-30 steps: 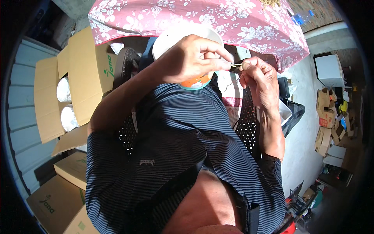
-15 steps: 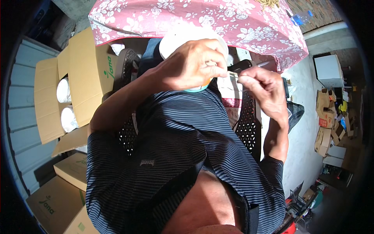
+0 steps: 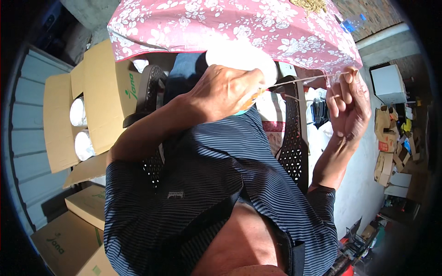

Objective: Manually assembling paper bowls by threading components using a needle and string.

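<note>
A thin tan strand point(image 3: 295, 81) runs taut between my two hands, slanting up to the right. My left hand point(image 3: 223, 92) is closed with its fingers curled at the strand's left end, in front of a bright white rounded thing point(image 3: 248, 57). Orange and teal parts of something point(image 3: 251, 102) show just under that hand; their kind is hidden. My right hand point(image 3: 351, 99) is raised to the right, its thumb and fingertips pinching the other end. A shorter loose strand point(image 3: 292, 97) hangs below the taut one.
A pink flowered cloth point(image 3: 193, 25) covers the table ahead, with a tan tangled heap point(image 3: 309, 5) and a clear bottle point(image 3: 353, 23) on it. An open carton point(image 3: 99, 92) with white round items stands at left. A dark perforated chair point(image 3: 291, 158) is beside me.
My right hand has moved outward to the right and up, drawing the strand out long. My left hand stays nearly in place, its fingers now lower and more closed.
</note>
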A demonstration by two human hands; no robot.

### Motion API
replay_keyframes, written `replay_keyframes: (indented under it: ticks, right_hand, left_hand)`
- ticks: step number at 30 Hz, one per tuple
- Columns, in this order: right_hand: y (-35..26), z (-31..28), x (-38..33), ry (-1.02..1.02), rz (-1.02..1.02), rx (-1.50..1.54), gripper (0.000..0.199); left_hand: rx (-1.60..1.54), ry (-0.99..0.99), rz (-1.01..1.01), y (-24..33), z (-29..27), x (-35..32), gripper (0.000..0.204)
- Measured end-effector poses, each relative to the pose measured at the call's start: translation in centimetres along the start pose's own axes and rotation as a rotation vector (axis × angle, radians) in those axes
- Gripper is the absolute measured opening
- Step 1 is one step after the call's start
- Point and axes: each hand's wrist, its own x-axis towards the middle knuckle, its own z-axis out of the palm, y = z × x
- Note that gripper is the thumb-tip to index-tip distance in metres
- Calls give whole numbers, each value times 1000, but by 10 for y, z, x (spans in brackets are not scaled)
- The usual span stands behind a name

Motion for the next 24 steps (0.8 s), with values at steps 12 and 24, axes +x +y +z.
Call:
replay_keyframes:
  ticks: [12,24]
  right_hand:
    - [-5,5,45,-145,-282,80,56]
    - [34,9,70,10,-309,-458,44]
  left_hand:
    - [97,-182,294,-62,-101,-12,23]
    - [-62,-117,60,-91,-113,-54,16]
